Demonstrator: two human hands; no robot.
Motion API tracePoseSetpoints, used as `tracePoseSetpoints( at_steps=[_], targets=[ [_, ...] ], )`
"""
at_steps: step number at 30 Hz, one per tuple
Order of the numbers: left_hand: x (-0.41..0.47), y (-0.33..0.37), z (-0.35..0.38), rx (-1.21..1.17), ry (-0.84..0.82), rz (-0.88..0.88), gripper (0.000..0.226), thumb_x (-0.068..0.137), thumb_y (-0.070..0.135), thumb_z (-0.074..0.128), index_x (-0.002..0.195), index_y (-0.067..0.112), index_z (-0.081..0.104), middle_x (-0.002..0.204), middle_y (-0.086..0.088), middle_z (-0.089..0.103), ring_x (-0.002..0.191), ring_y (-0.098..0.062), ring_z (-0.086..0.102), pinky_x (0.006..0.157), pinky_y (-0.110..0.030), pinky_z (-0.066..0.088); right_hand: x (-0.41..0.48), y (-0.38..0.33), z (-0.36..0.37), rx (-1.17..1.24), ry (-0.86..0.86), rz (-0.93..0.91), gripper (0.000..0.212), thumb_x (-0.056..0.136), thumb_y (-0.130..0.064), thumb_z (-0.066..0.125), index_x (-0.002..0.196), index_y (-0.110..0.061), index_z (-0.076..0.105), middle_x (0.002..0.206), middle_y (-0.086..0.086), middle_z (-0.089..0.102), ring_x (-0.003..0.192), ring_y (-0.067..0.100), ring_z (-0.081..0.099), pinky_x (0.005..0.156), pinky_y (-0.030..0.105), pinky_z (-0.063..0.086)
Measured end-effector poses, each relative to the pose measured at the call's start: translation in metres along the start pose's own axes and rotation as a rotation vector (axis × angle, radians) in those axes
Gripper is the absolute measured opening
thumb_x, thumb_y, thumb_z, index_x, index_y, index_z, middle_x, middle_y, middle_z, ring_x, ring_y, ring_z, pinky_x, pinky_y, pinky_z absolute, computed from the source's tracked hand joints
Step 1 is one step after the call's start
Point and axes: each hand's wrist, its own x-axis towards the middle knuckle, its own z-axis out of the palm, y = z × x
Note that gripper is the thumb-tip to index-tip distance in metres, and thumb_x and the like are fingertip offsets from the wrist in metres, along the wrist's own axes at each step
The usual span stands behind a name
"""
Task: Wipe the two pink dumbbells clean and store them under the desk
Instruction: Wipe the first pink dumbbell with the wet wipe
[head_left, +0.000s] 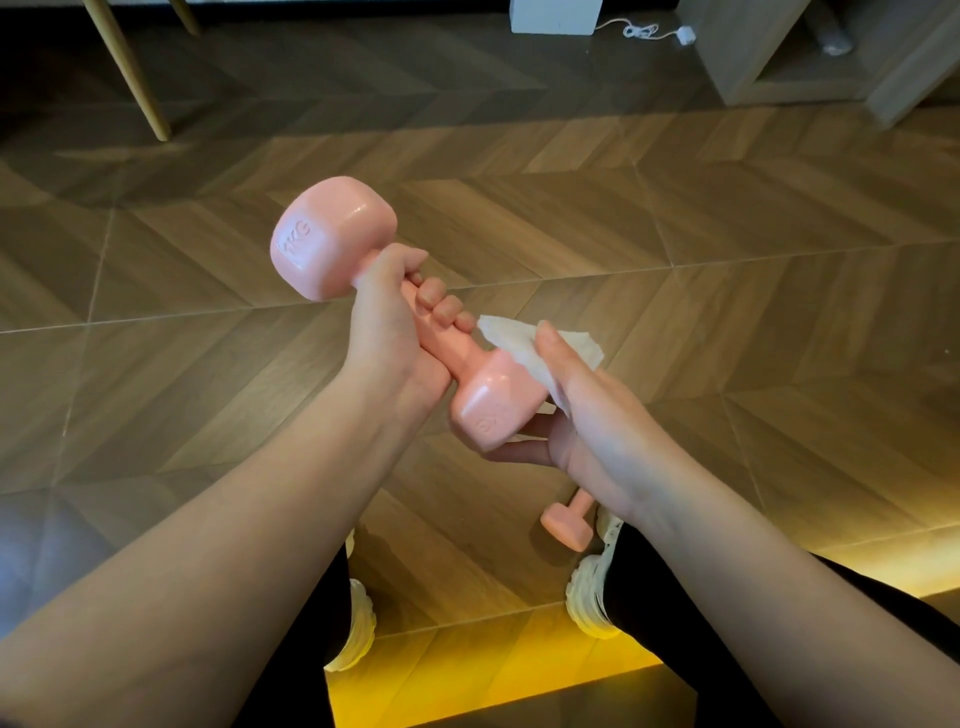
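Pink and glossy, the held dumbbell slants through the air between the two hands. The left hand grips its handle firmly, fingers wrapped over the top, just below the upper head, whose face reads "1KG". The right hand cups the lower head from beneath and from the side. Its thumb presses a crumpled white wipe against that head's upper edge. How much of the wipe lies behind the head I cannot tell, since the hand covers it.

Below the right wrist a second pink dumbbell lies on the floor. Only one head and a bit of its handle show, just beside the right white shoe. The left white shoe peeks out past the left forearm. The floor is herringbone wood, with a yellow glow along its near edge. Far off stand pale wooden legs, a white box with a white cable, and a wooden cabinet.
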Motion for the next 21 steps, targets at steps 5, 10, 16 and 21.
tracePoseSetpoints(
  at_steps=[5,10,16,21],
  targets=[
    [0.001,0.005,-0.001,-0.025,-0.001,-0.008,0.029,0.091,0.014,0.048,0.068,0.018,0.031,0.048,0.006,0.024,0.038,-0.011,0.024,0.039,-0.018,0.031,-0.005,-0.001,-0.003,-0.015,-0.162,-0.031,0.052,0.088,-0.041,0.062,0.135,-0.019,0.057,0.126,0.015,0.064,0.105,0.030,0.066,0.082,0.047,0.058],
    [-0.001,0.005,-0.001,0.030,-0.017,-0.016,0.031,0.092,0.017,0.046,0.067,0.021,0.029,0.048,0.006,0.021,0.039,-0.012,0.021,0.040,-0.020,0.029,-0.005,0.000,-0.002,-0.021,-0.230,-0.037,0.048,0.083,-0.023,0.069,0.129,-0.016,0.059,0.114,0.010,0.071,0.102,0.023,0.068,0.082,0.040,0.058],
    [-0.002,0.002,0.001,0.071,-0.039,0.010,0.033,0.091,0.016,0.048,0.065,0.020,0.030,0.048,0.006,0.023,0.039,-0.011,0.023,0.040,-0.021,0.028,-0.004,0.009,0.004,-0.075,-0.139,-0.103,0.049,0.085,-0.036,0.069,0.129,-0.019,0.060,0.120,0.011,0.070,0.113,0.028,0.065,0.089,0.047,0.057],
    [0.000,0.005,0.001,0.026,-0.028,0.000,0.031,0.091,0.016,0.047,0.065,0.021,0.030,0.049,0.006,0.021,0.039,-0.012,0.022,0.040,-0.021,0.029,-0.005,0.000,-0.005,-0.021,-0.254,-0.100,0.047,0.089,-0.027,0.061,0.134,-0.014,0.054,0.124,0.012,0.067,0.112,0.027,0.065,0.090,0.047,0.056]
  ],
)
